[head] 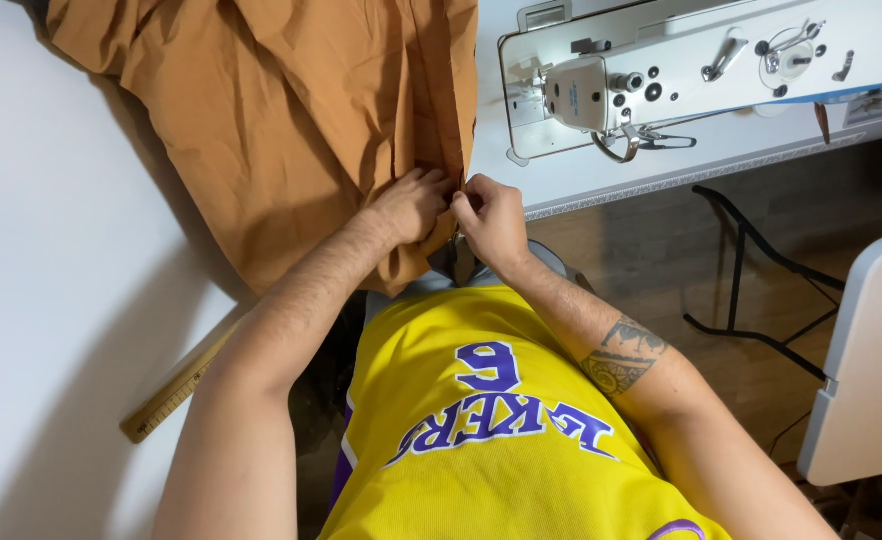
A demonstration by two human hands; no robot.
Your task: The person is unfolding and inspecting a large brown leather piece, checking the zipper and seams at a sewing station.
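Cloth: our left hand and right hand pinch its folded edge together, which we judge needs aligning next.

Brown-orange fabric: creased, spread over white table, folded seam edge hanging off near table edge.

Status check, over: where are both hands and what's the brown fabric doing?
Left hand and right hand together, pinching the folded edge of the brown fabric. Fabric spread over white table. Sewing machine off to the right, not in the way.
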